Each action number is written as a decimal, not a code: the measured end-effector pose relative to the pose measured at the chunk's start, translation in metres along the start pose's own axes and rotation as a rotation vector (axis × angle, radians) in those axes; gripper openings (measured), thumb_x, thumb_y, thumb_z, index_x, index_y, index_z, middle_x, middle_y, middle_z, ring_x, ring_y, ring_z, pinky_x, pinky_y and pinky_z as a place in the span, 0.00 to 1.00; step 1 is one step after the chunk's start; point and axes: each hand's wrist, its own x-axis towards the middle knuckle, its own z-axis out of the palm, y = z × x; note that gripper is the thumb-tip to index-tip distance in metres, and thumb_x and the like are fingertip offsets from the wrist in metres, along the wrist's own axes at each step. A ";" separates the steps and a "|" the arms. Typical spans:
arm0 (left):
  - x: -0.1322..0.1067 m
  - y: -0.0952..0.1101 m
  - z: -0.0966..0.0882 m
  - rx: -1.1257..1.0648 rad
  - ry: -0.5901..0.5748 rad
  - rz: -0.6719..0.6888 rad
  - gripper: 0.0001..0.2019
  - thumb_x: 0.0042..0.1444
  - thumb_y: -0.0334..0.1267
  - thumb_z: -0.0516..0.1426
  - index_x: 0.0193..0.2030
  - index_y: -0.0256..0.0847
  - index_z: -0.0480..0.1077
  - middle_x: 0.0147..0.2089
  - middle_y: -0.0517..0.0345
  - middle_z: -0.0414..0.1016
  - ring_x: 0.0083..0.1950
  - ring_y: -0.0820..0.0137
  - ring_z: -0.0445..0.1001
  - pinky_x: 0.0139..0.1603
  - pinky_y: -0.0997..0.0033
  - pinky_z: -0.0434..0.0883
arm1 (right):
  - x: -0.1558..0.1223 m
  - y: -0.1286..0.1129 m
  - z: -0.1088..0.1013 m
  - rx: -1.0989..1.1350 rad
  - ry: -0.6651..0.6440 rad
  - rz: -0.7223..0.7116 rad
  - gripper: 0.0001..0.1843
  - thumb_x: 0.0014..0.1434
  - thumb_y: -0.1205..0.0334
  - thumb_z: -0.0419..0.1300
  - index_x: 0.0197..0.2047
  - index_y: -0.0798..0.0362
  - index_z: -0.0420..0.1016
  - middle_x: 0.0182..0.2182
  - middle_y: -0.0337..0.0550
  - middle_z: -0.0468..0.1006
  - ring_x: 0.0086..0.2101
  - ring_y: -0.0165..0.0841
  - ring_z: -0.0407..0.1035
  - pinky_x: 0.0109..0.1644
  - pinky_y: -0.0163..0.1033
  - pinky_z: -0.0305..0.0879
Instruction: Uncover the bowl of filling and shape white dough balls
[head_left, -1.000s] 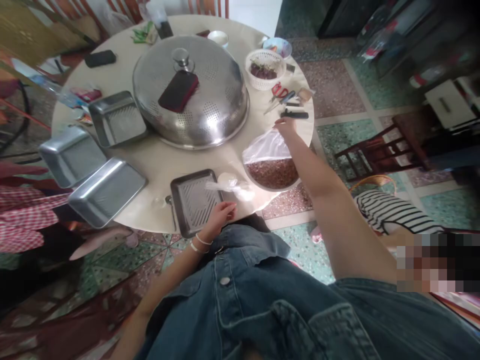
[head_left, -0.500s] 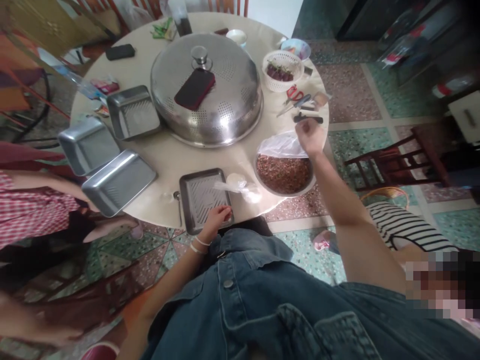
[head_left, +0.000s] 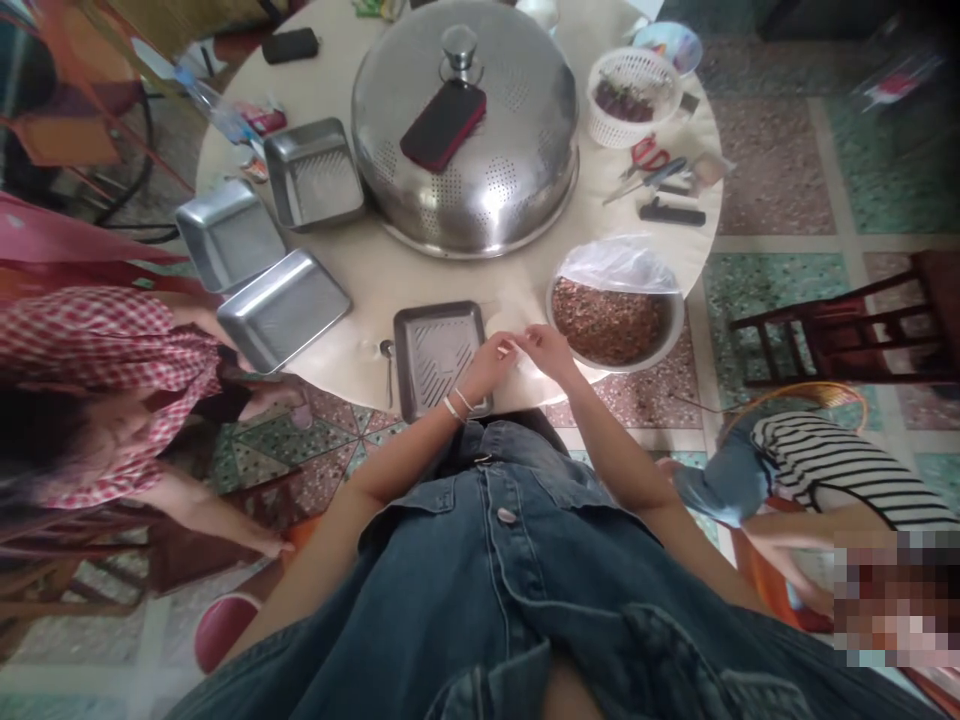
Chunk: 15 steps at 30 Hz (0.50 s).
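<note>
My left hand (head_left: 489, 360) and my right hand (head_left: 546, 348) meet at the table's near edge, fingertips together. Both pinch a small piece of clear plastic (head_left: 511, 347), mostly hidden under the fingers. A dark ribbed metal tray (head_left: 435, 352) lies just left of my left hand, with a spoon (head_left: 388, 365) beside it. To the right of my right hand stands a steel bowl (head_left: 675, 325) of reddish-brown grains with a plastic bag (head_left: 619, 265) bunched on its far side.
A big perforated steel dome (head_left: 510, 170) with a dark red phone (head_left: 442, 125) on it fills the table's middle. Three steel pans (head_left: 283, 308) sit left. A white basket (head_left: 630, 95), scissors (head_left: 649, 155) and a black tool (head_left: 671, 212) lie far right. Other people sit at the left (head_left: 97, 340) and right (head_left: 832, 470).
My right hand came back from the far right edge, over the bowl, to the near edge. My left hand shifted right off the tray's corner to meet it. The view moved forward.
</note>
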 end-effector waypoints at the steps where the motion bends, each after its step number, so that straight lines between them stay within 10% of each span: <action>1: 0.000 0.002 -0.001 0.037 -0.005 0.006 0.16 0.62 0.43 0.56 0.53 0.37 0.67 0.50 0.51 0.72 0.47 0.67 0.74 0.47 0.60 0.74 | 0.000 -0.001 -0.003 0.005 -0.004 -0.006 0.16 0.64 0.52 0.57 0.45 0.58 0.71 0.40 0.43 0.73 0.38 0.30 0.70 0.44 0.41 0.71; 15: 0.003 0.015 -0.018 0.411 -0.156 0.116 0.15 0.62 0.44 0.55 0.51 0.37 0.68 0.51 0.50 0.72 0.49 0.66 0.73 0.50 0.57 0.73 | -0.023 -0.011 -0.043 0.156 0.140 -0.065 0.18 0.66 0.51 0.54 0.50 0.58 0.68 0.38 0.42 0.73 0.34 0.27 0.69 0.38 0.36 0.71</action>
